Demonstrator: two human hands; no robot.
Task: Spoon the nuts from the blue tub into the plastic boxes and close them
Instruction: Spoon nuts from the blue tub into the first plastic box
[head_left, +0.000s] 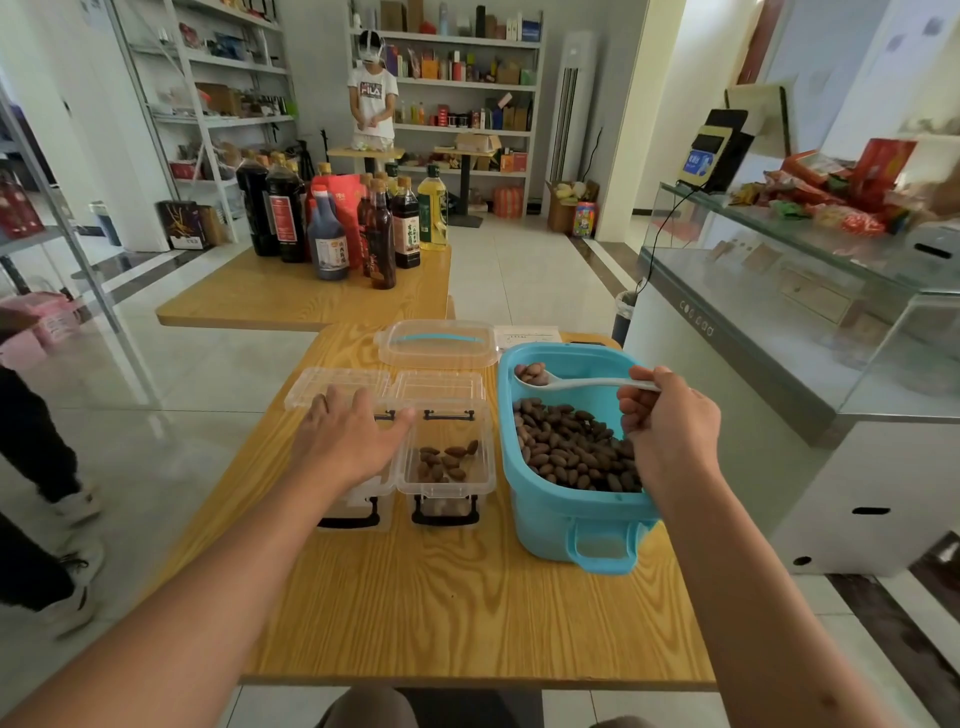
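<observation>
The blue tub (566, 512) stands at the right of the wooden table, half full of brown nuts (574, 449). My right hand (667, 421) grips a white spoon (571, 383) that holds a few nuts above the tub's far end. Two clear plastic boxes sit side by side left of the tub, lids hinged open at the back. The right box (483, 486) has several nuts in its bottom. My left hand (350, 434) lies flat over the left box (363, 501), fingers spread, hiding its inside.
The tub's clear lid (436, 343) lies behind the boxes, with a paper sheet (527, 335) beside it. A second table (311, 299) with several bottles stands beyond. A glass counter (779, 312) runs along the right. One person stands at the far shelves, another at the left edge.
</observation>
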